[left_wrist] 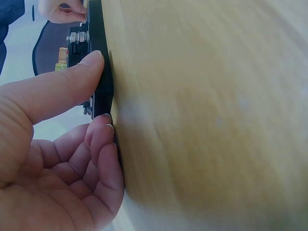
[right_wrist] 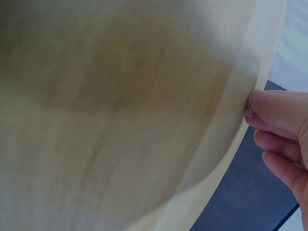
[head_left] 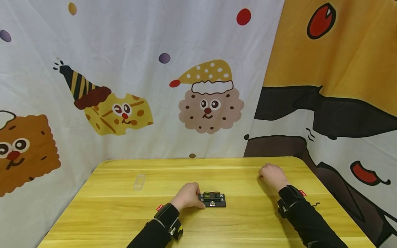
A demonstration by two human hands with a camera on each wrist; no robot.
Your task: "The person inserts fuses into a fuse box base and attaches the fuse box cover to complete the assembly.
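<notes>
A black fuse block [head_left: 212, 203] lies on the table, with a yellow and an orange blade fuse on top and metal terminals around them. My left hand [head_left: 187, 196] holds its left end; the thumb lies along the front edge of the black base [left_wrist: 98, 86], while the curled fingers [left_wrist: 103, 168] meet its end near the tabletop. Farther off to the right, my right hand [head_left: 273, 175] is low over the back of the table. Its thumb and forefinger pinch a tiny shiny metal piece [right_wrist: 249, 112], mostly hidden by the fingertips; I cannot tell its exact kind.
A small clear plastic box [head_left: 140, 182] sits on the wooden table [head_left: 102, 213], left of the fuse block. Near the right forearm is a thin dark curled piece [head_left: 315, 204]. A printed cloth [head_left: 139, 41] hangs behind the table and along its sides.
</notes>
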